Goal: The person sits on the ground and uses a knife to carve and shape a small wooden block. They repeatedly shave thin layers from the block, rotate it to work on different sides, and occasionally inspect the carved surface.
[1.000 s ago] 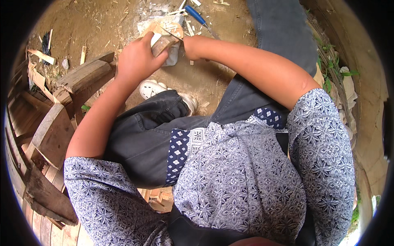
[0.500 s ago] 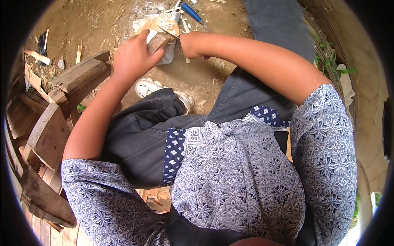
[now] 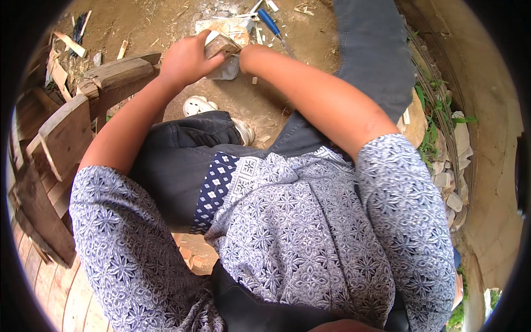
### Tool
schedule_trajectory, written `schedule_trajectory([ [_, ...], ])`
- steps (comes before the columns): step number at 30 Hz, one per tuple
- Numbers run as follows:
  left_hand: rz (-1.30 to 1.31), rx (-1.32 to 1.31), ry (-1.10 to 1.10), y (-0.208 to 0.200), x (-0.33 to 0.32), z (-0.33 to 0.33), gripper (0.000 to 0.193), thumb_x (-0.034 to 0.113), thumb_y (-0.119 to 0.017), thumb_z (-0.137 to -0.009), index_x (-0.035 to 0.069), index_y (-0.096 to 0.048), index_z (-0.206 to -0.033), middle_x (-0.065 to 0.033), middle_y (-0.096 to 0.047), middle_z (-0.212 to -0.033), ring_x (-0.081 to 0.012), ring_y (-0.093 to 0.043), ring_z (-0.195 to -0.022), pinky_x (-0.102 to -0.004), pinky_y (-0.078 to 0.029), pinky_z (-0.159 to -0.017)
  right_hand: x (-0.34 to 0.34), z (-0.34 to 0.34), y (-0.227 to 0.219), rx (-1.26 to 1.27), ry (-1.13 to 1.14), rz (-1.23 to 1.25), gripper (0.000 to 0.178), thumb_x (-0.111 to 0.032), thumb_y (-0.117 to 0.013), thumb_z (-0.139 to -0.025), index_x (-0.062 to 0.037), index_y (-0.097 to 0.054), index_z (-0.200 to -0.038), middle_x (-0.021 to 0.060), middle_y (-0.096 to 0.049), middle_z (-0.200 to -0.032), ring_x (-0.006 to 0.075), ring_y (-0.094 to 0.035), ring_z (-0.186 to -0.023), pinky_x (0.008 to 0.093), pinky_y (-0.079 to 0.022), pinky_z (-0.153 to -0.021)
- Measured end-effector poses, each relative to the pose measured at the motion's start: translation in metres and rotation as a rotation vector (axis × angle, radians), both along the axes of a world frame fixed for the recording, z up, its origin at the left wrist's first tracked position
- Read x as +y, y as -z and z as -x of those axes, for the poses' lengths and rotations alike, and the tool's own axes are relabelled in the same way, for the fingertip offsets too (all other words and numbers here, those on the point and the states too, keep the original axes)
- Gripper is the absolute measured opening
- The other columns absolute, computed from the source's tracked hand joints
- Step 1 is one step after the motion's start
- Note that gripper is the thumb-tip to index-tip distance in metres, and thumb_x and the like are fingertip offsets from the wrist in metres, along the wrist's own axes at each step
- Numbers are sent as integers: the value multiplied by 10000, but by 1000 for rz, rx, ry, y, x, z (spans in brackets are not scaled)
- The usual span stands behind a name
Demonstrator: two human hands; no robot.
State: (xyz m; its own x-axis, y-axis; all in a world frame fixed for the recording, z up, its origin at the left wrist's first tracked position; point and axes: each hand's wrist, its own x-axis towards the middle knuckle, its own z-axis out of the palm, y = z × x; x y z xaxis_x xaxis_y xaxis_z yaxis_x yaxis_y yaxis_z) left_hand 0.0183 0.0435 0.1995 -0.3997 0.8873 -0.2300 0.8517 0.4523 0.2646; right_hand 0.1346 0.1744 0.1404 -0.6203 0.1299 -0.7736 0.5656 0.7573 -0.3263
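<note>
My left hand [image 3: 188, 60] is closed around a small wooden block [image 3: 217, 46] with a pale cut face, its thumb along the near side. Close against the block's right side is my right hand [image 3: 251, 60], a fist seen from the back of the wrist. Its fingers are mostly hidden. A thin knife blade runs from it along the block, plainer in the earlier picture. Under the block lies a pale, orange-stained support [image 3: 235, 29] with a greyish plastic-like part [image 3: 225, 70] showing on the near side. Just beyond my right hand a blue-handled chisel [image 3: 269, 21] rests on the ground.
Curved wooden pieces [image 3: 65, 135] are stacked at the left, close to my left forearm. Wood chips and slivers [image 3: 71, 44] litter the dirt ground. A white clog [image 3: 199, 105] is on my foot below the work. Stones [image 3: 454, 202] and green plants line the right side.
My right hand has drawn in a little and turned, so the blade shows less. Both hands stay at the block. The whole view has shifted slightly.
</note>
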Motion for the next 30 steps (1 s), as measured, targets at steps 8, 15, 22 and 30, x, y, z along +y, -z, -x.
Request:
schedule_trajectory([
  [8,4,-37,-3,5,3,5,664,483,-657,-801,29,-594,-1282,-206,-688,-771,-388,-683,-785,-489,-549,-727,17,-6,-19,-11,4,-8,350,-157,-604,-810,-32,-735,-1110,180,-716,-1115,305,-701,-1031,406,-557,-883],
  [15,-70,7,33,3,0,-4,631,490,-655,-782,62,-603,-1243,-167,-686,-734,-366,-685,-743,-476,-553,-668,17,-1,-34,-82,-135,-51,267,-102,-618,-784,-3,-757,-990,200,-728,-1025,331,-716,-957,411,-567,-818],
  [22,-87,-8,44,-2,0,-6,554,484,-656,-771,45,-656,-1109,-171,-690,-740,-357,-695,-725,-464,-560,-643,15,-10,-37,-135,56,76,372,-13,-537,-870,111,-523,-1221,282,-683,-1011,356,-718,-696,424,-603,-564],
  [30,-95,-29,5,-6,-3,-5,561,481,-668,-774,36,-648,-1116,-193,-701,-791,-359,-700,-766,-465,-570,-678,3,13,-57,-222,-52,-11,239,-25,-579,-836,85,-689,-1017,263,-707,-1006,352,-729,-835,435,-597,-624],
])
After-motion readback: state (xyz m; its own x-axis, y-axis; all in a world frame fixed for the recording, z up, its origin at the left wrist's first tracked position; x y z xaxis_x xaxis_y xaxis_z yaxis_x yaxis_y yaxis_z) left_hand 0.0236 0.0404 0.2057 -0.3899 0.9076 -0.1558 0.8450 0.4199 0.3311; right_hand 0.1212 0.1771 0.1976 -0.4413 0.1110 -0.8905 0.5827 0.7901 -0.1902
